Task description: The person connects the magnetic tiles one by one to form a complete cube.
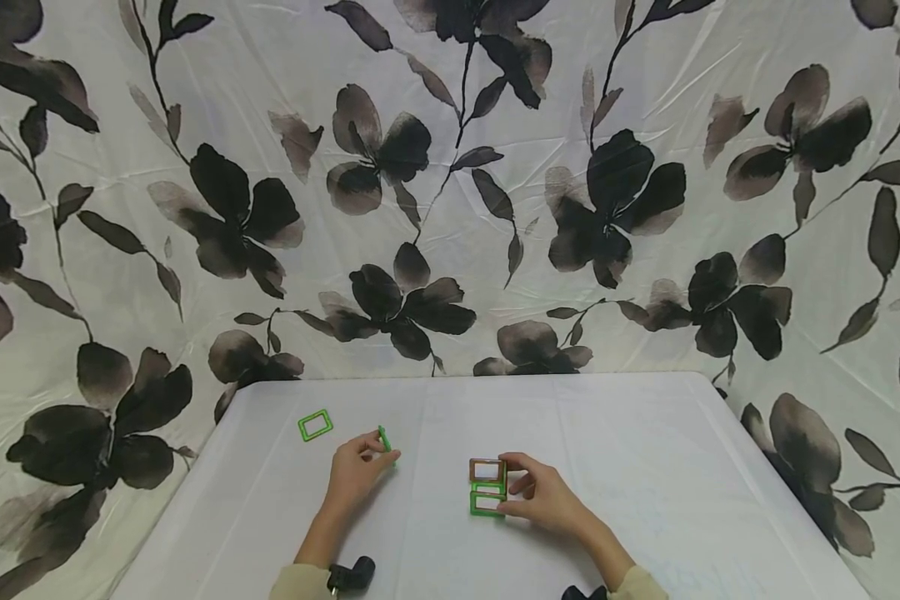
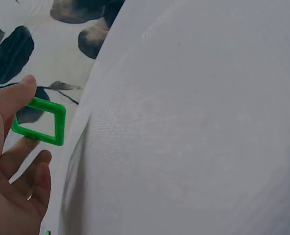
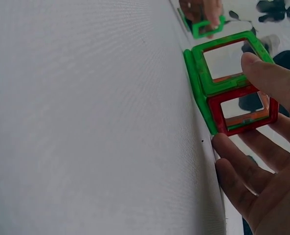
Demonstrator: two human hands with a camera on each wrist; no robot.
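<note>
My left hand point(image 1: 354, 473) pinches a single green square frame, a magnetic tile point(image 2: 59, 122), between thumb and finger, lifted at the left of the table's middle. The tile stands nearly edge-on in the head view. Further right, my right hand point(image 1: 549, 497) holds a small structure of joined magnetic tiles point(image 1: 487, 510), green and red frames with open centres. In the right wrist view its thumb lies across the green frame point(image 3: 199, 63), and the red frame point(image 3: 215, 113) sits beside that. The fingers partly hide the structure's right side.
One more green magnetic tile point(image 1: 316, 425) lies flat on the white table point(image 1: 645, 450), beyond and left of my left hand. Behind the table's far edge hangs a pale cloth with dark flowers point(image 1: 450, 208). A black strapped device point(image 1: 352, 575) sits at my left wrist.
</note>
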